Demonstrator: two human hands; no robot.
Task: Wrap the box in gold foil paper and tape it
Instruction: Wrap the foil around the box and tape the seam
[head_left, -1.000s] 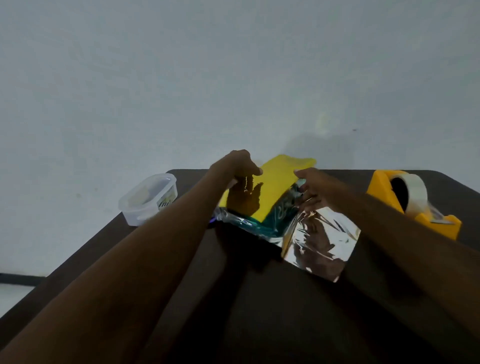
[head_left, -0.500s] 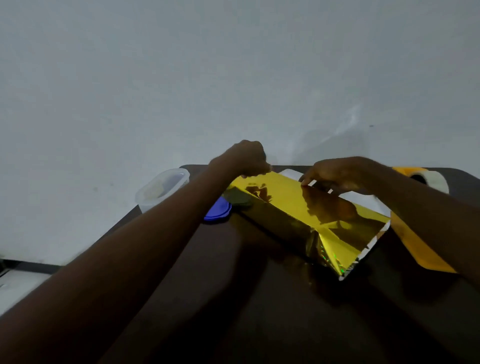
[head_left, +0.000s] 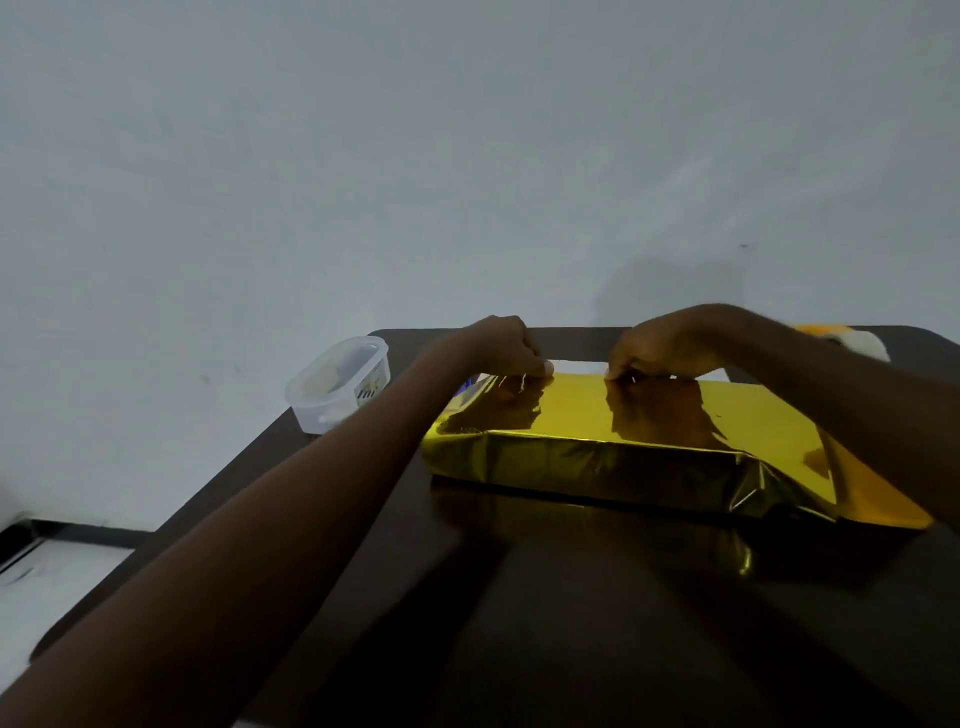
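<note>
A person leans over a dark counter (head_left: 597, 623), both arms stretched toward its far edge, where a flat box lies under gold foil paper (head_left: 649, 415). The foil covers the box's top and near side; its near edge is creased, and at the right end loose foil fans out onto the counter in a crumpled fold.

The left hand (head_left: 501, 345) sits at the far left corner of the wrapped box, fingers (head_left: 537, 368) curled down and pinching the foil's far edge. The right hand (head_left: 660, 345) works the same edge just to the right, fingers bent tightly onto the foil; the two hands are near each other but apart. A thin pale strip shows beyond the foil's far edge, perhaps the sheet's white underside, though the dim light makes that hard to confirm.

The box rests toward the far right of the counter, which ends against a plain pale wall (head_left: 363, 156). A broad dark stretch of counter lies open between the box and the person.

At the far left corner stands a small clear plastic container (head_left: 337, 384) with a lid on; something pale shows inside. A yellow tape dispenser (head_left: 841, 338) peeks out behind the right forearm.
</note>
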